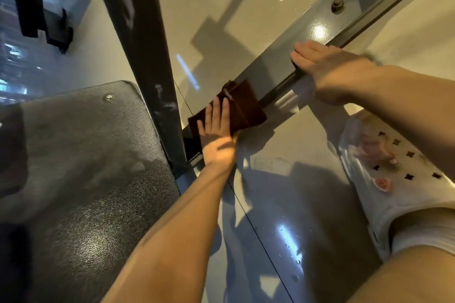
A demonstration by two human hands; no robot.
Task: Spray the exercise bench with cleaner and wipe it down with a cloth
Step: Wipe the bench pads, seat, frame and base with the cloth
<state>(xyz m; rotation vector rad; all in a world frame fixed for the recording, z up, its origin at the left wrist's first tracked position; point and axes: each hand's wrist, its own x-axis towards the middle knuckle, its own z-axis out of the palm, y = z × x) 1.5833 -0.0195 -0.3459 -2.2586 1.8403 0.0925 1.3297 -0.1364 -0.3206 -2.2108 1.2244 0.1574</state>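
So the left hand (218, 130) is flat on a folded dark brown cloth (240, 108), fingers straight, pressing it onto the grey painted metal frame rail (305, 39) of the exercise bench, down at the low end where the rail meets the dark upright post (145, 56). The right hand (325, 69) is further up the same rail, palm on top with the fingers laid over the far edge, more resting on it than clenching anything. The black textured vinyl bench pad (86, 155) sits to the left of the post, with a silver bolt near its top corner. Glossy beige tiled floor (246, 2) underneath everything. A white clog with little charms (384, 170) is at the right, just below the right forearm.
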